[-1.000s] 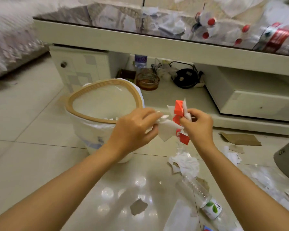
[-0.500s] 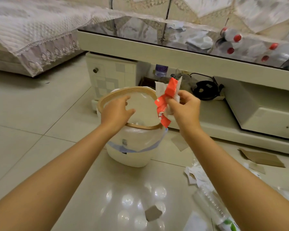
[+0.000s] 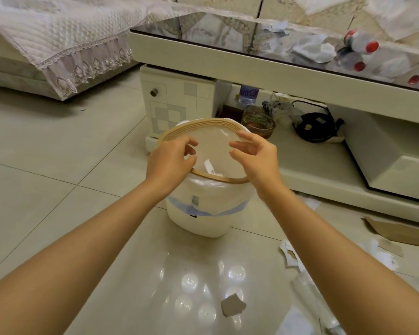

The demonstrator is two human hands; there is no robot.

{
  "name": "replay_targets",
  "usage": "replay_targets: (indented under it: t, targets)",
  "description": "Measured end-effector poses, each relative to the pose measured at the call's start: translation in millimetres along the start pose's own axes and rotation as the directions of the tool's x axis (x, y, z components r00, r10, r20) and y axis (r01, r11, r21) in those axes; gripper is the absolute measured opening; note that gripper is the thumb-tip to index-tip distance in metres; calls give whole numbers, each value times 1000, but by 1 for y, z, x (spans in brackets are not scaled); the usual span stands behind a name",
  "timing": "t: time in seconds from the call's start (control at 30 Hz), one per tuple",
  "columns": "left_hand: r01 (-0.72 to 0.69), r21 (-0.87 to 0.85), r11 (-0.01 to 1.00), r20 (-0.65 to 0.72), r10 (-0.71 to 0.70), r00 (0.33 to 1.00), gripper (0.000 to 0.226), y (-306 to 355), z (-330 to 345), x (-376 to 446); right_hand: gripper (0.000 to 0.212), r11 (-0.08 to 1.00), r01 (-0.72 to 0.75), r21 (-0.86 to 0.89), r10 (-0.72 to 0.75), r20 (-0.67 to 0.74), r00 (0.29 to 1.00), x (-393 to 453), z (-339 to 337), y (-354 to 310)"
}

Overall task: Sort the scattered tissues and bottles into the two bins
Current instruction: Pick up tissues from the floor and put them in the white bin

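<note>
A white bin (image 3: 203, 209) with a tan rim and a plastic liner stands on the floor in front of a low table. White tissue (image 3: 209, 166) lies inside it. My left hand (image 3: 172, 160) hovers over the bin's left rim with fingers loosely curled and nothing in it. My right hand (image 3: 254, 154) hangs over the right rim, fingers spread, holding nothing. Crumpled tissues (image 3: 312, 48) and red-capped bottles (image 3: 363, 44) lie on the glass tabletop. A clear bottle (image 3: 312, 301) and torn tissue (image 3: 289, 256) lie on the floor at the lower right.
The low table (image 3: 252, 59) runs across the back, with a shelf holding a purple-capped bottle (image 3: 248, 94), a glass jar (image 3: 259, 123) and a black device (image 3: 313, 126). Cardboard scraps (image 3: 394, 232) and a grey scrap (image 3: 232, 305) lie on the tiles. A covered sofa (image 3: 58, 39) is at left.
The red and white wrapper with tissue that my right hand held has left it. Both hands now hang over the bin with nothing in them.
</note>
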State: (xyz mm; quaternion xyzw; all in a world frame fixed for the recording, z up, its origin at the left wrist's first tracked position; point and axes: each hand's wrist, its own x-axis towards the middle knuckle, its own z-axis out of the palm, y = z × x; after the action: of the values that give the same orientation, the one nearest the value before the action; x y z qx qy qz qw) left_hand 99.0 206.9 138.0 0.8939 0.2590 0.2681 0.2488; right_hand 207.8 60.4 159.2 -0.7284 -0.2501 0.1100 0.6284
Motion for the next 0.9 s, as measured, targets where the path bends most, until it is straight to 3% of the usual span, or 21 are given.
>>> replay_targets:
  t: [0.2,0.3,0.43,0.53,0.7,0.9]
  targets:
    - [-136,-48,990,0,136,991,19,28,19,-14,16,981,169,-99,-177,-83,981,-25,-37,16]
    - [-297,8,955,-3,297,955,17,52,46,-27,7,976,127,-176,-155,-152,976,-41,-69,48]
    - [-548,48,835,-25,550,835,26,84,99,-46,12,965,0,-262,-64,-234,970,-59,-115,95]
    - [-664,8,748,86,661,746,30,100,146,-58,11,948,-57,-313,-31,-268,963,-70,-148,124]
    - [-603,-38,797,408,563,718,39,108,222,-68,18,931,-169,-323,52,-343,938,-79,-187,165]
    - [-494,-5,869,550,415,725,55,107,315,-48,23,907,-263,-328,134,-368,920,-83,-210,210]
